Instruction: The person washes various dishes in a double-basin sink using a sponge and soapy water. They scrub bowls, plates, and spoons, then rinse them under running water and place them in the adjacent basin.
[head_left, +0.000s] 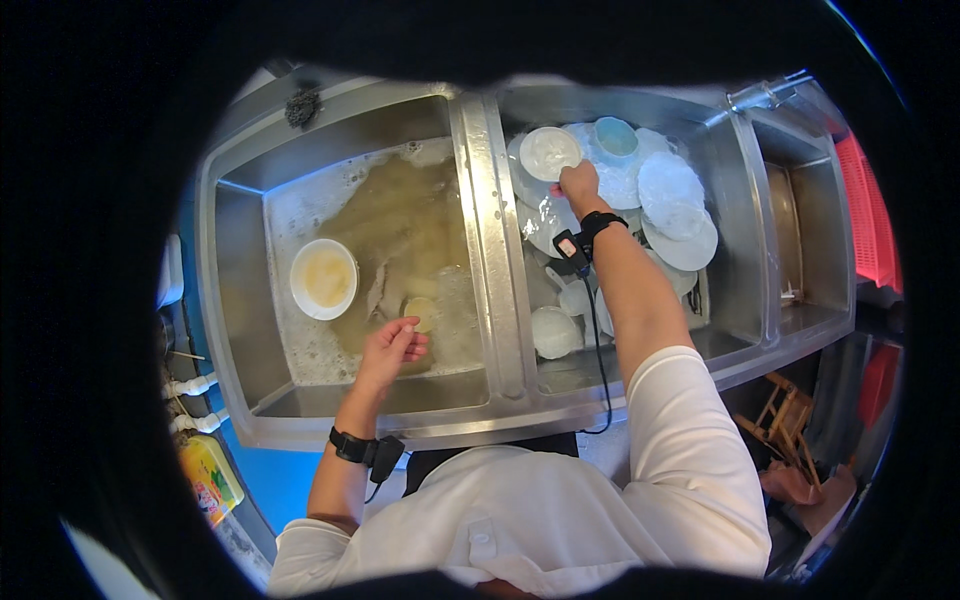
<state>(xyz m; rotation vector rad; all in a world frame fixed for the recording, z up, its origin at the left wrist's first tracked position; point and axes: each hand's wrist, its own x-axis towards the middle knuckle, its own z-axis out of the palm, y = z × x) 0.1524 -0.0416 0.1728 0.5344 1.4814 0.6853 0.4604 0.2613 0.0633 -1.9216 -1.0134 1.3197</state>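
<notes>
My right hand (579, 186) grips the near rim of a white bowl (550, 152) in the middle basin of a steel sink. Under and around that bowl lie white plates (670, 186) and a pale blue bowl (616, 139), partly under water. My left hand (393, 346) hovers over the left basin with its fingers loosely curled and nothing visible in them. Just beyond its fingertips, a small pale dish (421, 312) shows dimly in cloudy, sudsy water (390, 217). A white bowl (325, 279) with yellowish liquid inside floats or rests to the left.
A steel divider (484, 225) separates the two large basins. The faucet (765, 94) reaches in at the back right, above a narrow third basin (784, 232). A red plastic basket (866, 210) stands beyond it. A dark scrubber (303, 108) sits on the back-left ledge. A cable (598, 352) hangs from my right wrist.
</notes>
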